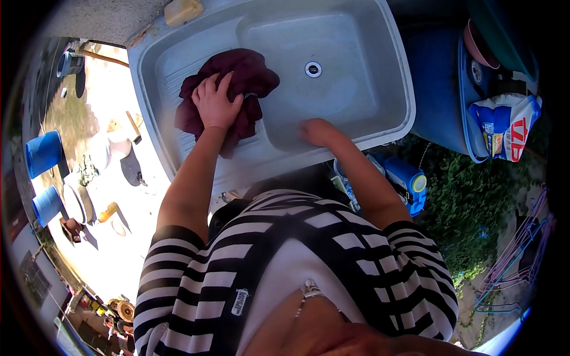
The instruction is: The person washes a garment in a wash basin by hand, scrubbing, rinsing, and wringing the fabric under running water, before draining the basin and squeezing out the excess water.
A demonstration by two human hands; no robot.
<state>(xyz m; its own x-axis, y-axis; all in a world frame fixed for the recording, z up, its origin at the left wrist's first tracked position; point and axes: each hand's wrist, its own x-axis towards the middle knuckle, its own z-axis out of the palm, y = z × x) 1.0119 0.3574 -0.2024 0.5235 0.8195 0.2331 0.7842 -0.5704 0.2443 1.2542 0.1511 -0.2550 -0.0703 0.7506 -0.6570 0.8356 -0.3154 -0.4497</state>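
Note:
My left hand (216,102) lies palm down on a bunched maroon cloth (246,68), its fingers spread across the folds. The cloth rests on the ribbed washboard side of a grey laundry sink (279,159), and one edge hangs toward the front rim. My right hand (316,132) is over the near side of the deeper basin, apart from the cloth. Its fingers are blurred and point down, so their tips cannot be made out. A round drain (313,69) shows in the basin floor.
A yellowish block (183,11) sits on the sink's back left corner. To the right are a blue barrel (436,89), a detergent bag (507,127) and several hangers (516,255). A blue container (404,178) stands below the sink. Buckets (44,154) stand in the sunlit yard.

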